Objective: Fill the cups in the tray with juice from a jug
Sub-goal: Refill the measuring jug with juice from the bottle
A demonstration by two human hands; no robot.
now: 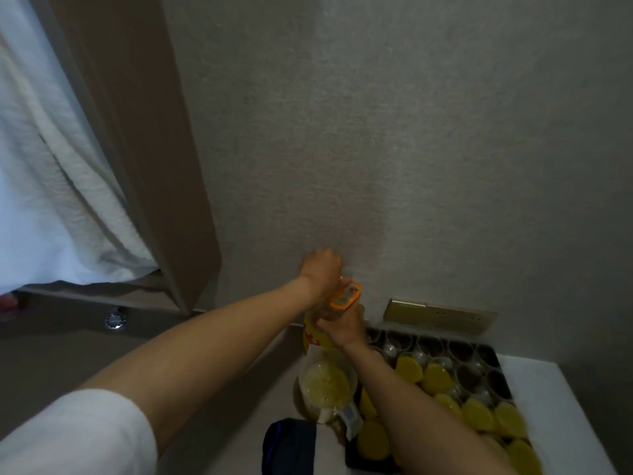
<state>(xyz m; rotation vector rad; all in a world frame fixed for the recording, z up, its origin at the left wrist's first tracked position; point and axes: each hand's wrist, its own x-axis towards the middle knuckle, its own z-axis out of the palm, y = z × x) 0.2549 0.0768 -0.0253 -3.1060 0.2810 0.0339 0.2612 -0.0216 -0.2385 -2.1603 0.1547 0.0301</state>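
A large yellow juice bottle (313, 335) with an orange carry handle (346, 298) stands at the wall, just left of the tray. My left hand (322, 269) grips its top, where the cap is hidden under my fingers. My right hand (342, 325) grips the bottle's neck below the handle. In front of the bottle stands a clear jug (325, 383) holding foamy yellow juice. The dark tray (495, 356) on the right holds several clear cups. Those near me, like one cup (408, 368), are full of juice. The far cups (432, 345) look empty.
The tray lies on a white surface (555, 392) against a grey wall. A brass socket plate (440, 315) sits behind the tray. A dark blue pouch (291, 445) lies in front of the jug. At the left hang a brown curtain (144, 149) and white fabric.
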